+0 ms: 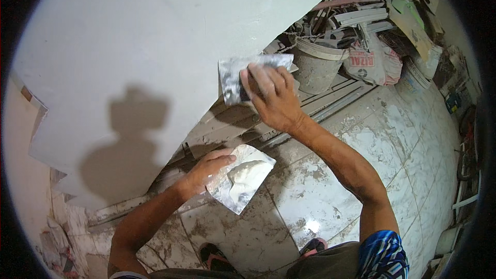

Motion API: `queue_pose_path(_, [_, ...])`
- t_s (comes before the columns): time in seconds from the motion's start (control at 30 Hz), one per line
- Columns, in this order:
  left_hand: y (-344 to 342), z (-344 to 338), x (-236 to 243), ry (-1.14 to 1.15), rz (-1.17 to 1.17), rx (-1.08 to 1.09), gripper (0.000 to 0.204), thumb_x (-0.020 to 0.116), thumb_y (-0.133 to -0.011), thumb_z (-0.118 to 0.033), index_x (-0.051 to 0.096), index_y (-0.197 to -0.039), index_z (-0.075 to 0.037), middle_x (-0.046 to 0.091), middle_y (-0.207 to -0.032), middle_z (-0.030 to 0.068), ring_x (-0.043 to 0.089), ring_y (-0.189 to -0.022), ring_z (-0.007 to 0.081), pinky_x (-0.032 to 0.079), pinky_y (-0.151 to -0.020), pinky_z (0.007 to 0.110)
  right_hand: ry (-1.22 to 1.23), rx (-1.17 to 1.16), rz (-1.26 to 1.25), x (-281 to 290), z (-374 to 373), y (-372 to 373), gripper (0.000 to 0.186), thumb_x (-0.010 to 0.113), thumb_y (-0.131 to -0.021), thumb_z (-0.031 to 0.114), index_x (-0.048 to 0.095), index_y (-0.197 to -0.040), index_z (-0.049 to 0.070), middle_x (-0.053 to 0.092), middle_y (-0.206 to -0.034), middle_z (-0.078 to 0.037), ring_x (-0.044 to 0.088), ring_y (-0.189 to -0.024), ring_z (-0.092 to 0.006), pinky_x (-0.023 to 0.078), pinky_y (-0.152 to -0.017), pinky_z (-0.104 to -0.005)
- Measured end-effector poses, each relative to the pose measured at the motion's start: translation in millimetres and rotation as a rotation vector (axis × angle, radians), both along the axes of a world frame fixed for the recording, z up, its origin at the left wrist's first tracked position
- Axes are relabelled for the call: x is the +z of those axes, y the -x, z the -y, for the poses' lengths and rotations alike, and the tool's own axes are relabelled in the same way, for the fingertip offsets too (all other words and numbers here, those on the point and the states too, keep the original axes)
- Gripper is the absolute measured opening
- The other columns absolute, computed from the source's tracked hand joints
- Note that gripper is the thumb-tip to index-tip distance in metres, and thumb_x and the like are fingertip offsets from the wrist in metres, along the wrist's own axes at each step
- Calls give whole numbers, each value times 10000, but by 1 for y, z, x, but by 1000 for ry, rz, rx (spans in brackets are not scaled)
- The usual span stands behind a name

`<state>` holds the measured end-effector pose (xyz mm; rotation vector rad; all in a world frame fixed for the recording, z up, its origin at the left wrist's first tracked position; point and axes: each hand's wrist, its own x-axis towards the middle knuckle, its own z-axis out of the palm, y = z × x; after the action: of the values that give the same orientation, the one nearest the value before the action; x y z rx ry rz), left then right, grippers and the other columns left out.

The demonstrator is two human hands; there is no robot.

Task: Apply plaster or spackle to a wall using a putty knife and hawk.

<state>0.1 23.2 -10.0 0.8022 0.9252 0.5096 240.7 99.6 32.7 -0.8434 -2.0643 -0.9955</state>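
Note:
My right hand (274, 93) grips a flat metal trowel (232, 75) with smeared faces, held at the slanted edge of a white surface (98, 31), likely the side of a stair. My left hand (206, 170), lower and to the left, holds a roughly square metal plate (225, 196) loaded with white putty (248, 173). Its thumb lies over the plate's upper left part.
Beyond the slanted edge stand a plaster-crusted bucket (318, 75), a white-and-red sack (369, 64) and piled scrap strips (361, 15). Long rails (330, 106) lie by the bucket. My feet (214, 253) stand on dirty tiles (392, 144). More clutter lines the far right (462, 155).

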Motion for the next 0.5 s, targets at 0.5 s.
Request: queue_pose_path(0.5, [-4, -7, -3, -44, 106, -82, 415, 620, -913, -227, 547, -1245, 11, 620, -1116, 66, 603, -1005, 133, 496, -859, 286, -385, -170, -414, 122, -49, -95, 515, 546, -788, -62, 459, -1296, -48, 534, -1147, -243, 509, -1051, -387, 415, -904, -460])
